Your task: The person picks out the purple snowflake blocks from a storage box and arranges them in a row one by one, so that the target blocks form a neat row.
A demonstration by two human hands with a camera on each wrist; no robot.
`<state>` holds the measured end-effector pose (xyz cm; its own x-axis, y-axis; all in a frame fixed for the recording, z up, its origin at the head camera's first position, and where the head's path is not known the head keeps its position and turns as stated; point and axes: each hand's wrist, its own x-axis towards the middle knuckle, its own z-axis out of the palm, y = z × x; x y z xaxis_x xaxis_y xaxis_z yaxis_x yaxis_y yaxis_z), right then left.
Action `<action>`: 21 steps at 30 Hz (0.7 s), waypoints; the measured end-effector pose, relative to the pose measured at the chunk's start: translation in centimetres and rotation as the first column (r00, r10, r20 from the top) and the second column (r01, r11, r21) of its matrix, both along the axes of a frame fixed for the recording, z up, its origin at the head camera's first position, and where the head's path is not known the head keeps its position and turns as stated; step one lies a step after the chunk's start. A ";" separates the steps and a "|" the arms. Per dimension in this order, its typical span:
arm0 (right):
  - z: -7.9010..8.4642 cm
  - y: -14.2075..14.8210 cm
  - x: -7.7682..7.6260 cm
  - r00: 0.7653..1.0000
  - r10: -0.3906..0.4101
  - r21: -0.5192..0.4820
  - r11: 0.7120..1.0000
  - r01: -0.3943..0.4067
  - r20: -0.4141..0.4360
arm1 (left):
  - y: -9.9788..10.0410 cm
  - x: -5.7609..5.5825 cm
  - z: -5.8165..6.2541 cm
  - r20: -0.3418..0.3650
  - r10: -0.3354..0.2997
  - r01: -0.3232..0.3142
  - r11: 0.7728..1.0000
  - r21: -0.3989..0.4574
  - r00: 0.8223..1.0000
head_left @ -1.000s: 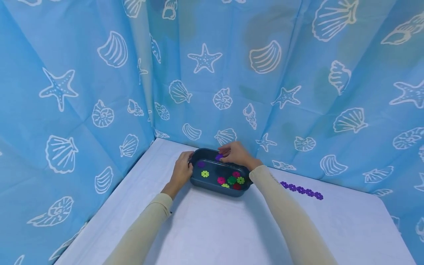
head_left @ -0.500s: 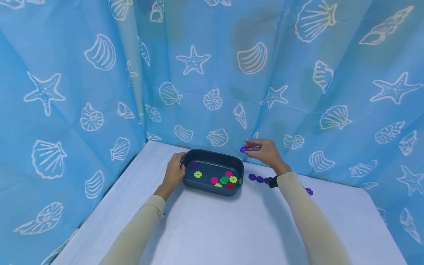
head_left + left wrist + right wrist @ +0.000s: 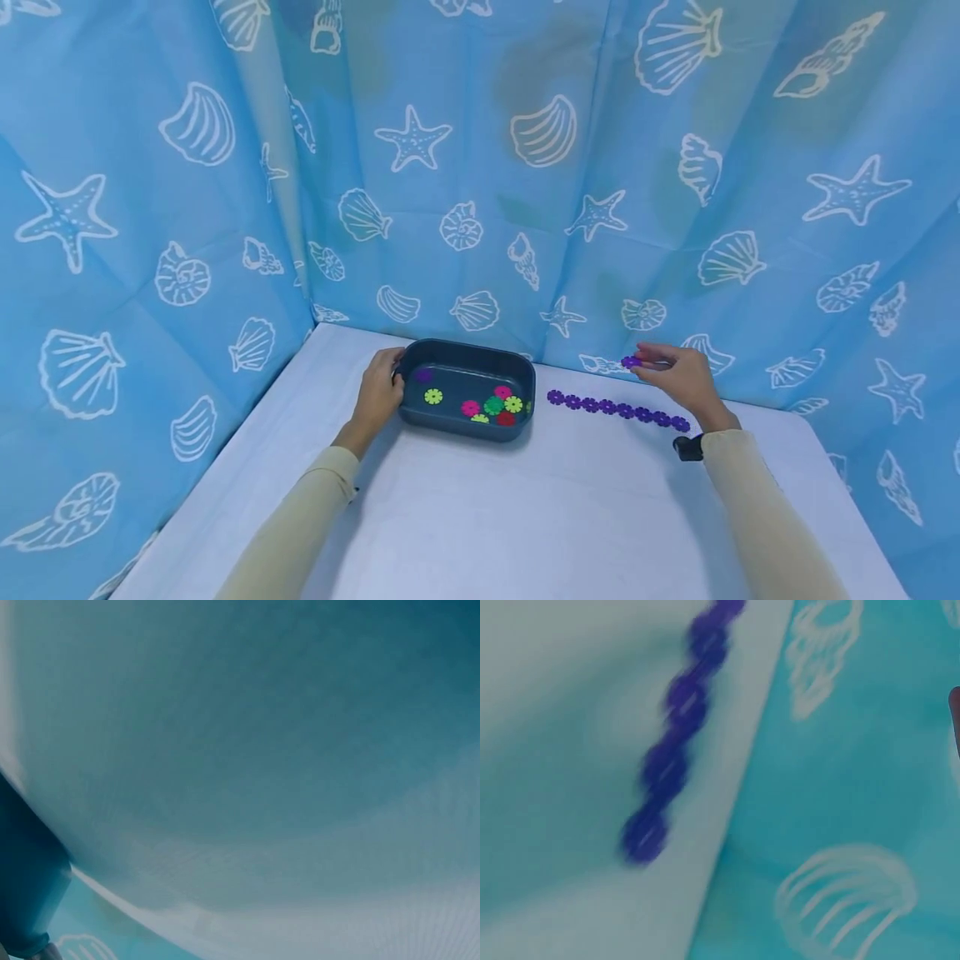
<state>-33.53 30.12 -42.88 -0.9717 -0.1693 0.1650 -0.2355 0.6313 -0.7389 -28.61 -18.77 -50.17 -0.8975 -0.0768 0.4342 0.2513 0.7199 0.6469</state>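
Note:
In the head view my left hand (image 3: pixel 378 392) grips the left end of a dark blue oblong basin (image 3: pixel 468 377). Notched, flower-shaped plastic discs lie inside it: a purple one (image 3: pixel 424 375) at the left, a yellow one (image 3: pixel 433 397), and a cluster of pink, green, yellow and red at the right. Between thumb and fingers, my right hand (image 3: pixel 686 382) pinches another purple disc (image 3: pixel 628 362), raised behind the right part of a straight row of purple discs (image 3: pixel 608 407). That row shows blurred in the right wrist view, while a fingertip (image 3: pixel 955 712) appears at its right edge.
A white-covered table (image 3: pixel 480 517) bears the basin and the row. Blue curtains (image 3: pixel 465 250) with white shell and starfish prints hang right behind and along the left side. The left wrist view holds mostly shaded white cloth and the dark basin (image 3: pixel 26 877) at lower left.
My right hand has carried the purple disc out of the basin and rightward past the row of discs. The left hand has stayed on the basin; the head view has turned somewhat right.

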 end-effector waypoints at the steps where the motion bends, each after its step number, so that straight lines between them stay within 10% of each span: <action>1: -0.3 0.9 0.3 1.000 -0.018 0.016 1.000 0.018 0.010 | 0.0 0.0 0.0 0.002 -0.002 0.002 1.000 0.002 1.000; 21: -7.6 11.4 3.6 0.953 -0.260 0.178 0.956 0.232 0.154 | 0.2 0.0 0.2 0.042 0.025 -0.025 1.000 0.001 0.999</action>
<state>-29.90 41.50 -50.44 -0.9975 0.0685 -0.0198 0.0652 0.7639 -0.6421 -28.62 -18.62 -50.01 -0.9128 -0.0997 0.3959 0.2059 0.7249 0.6573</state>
